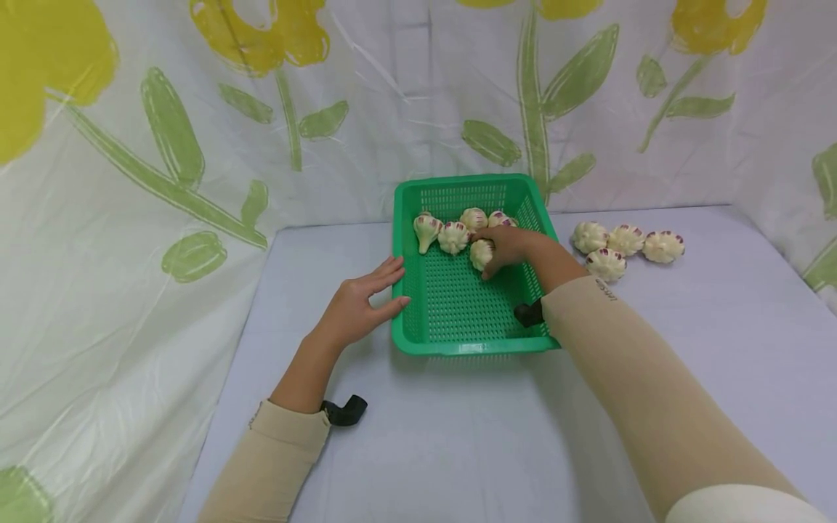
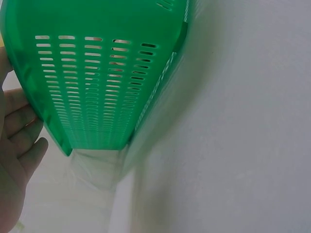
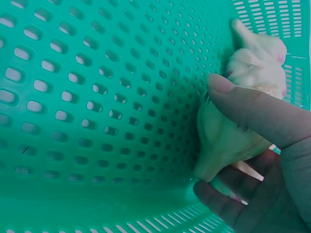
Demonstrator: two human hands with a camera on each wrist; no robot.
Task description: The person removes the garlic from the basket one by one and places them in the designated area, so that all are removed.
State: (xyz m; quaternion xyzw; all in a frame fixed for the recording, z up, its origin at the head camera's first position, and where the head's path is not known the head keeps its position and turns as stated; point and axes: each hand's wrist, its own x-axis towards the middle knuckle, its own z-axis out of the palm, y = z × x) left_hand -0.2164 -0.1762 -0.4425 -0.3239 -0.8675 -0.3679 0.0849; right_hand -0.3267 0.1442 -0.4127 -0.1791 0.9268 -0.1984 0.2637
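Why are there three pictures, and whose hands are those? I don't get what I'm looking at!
There's no machine here: it's a person, with a left hand and a right hand, both bare. The big picture comes from a camera worn on the head, looking forward and down. The other two come from cameras worn on each wrist, looking close up.

On a pale, flat tabletop sits a rectangular green plastic basket full of little holes. The left hand touches its rim. Inside, the right hand holds one round, cream-and-purple garlic bulb, near four others. Four more bulbs lie outside, to the right.
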